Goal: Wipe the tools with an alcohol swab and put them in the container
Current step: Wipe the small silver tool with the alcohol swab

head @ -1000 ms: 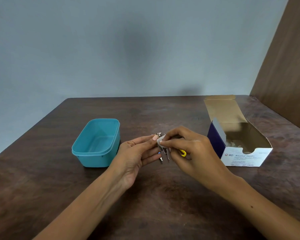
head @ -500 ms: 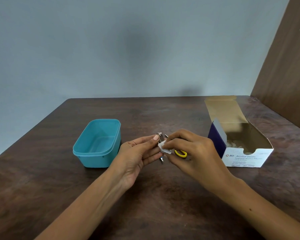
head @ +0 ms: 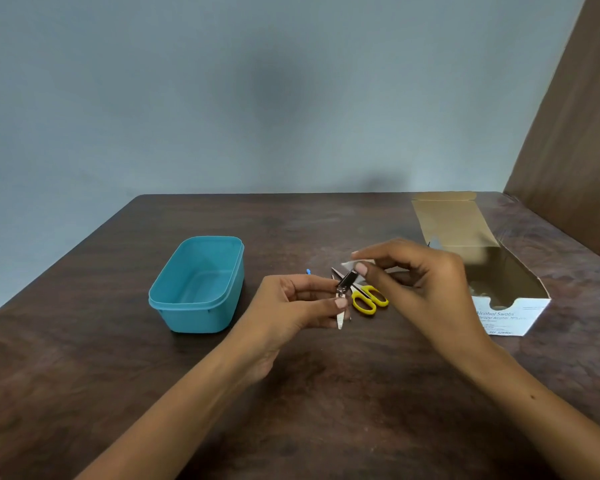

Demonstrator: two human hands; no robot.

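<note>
My left hand (head: 293, 303) pinches a small metal nail clipper (head: 342, 299) just above the table, its lever raised and its file end pointing down. My right hand (head: 416, 275) holds a white alcohol swab (head: 359, 263) between thumb and fingers, with one fingertip touching the clipper's raised lever. Yellow-handled scissors (head: 368, 299) lie on the table behind the clipper, between my hands. An open teal container (head: 198, 285) stands to the left and shows nothing inside.
An open box of alcohol swabs (head: 499, 292) sits at the right, partly hidden by my right hand. A small blue item (head: 308, 271) lies behind my left hand. A brown panel (head: 575, 133) rises along the table's right side.
My right hand has lifted up and to the right with the swab, uncovering the scissors. The clipper's lever now stands raised. My left hand stays where it was.
</note>
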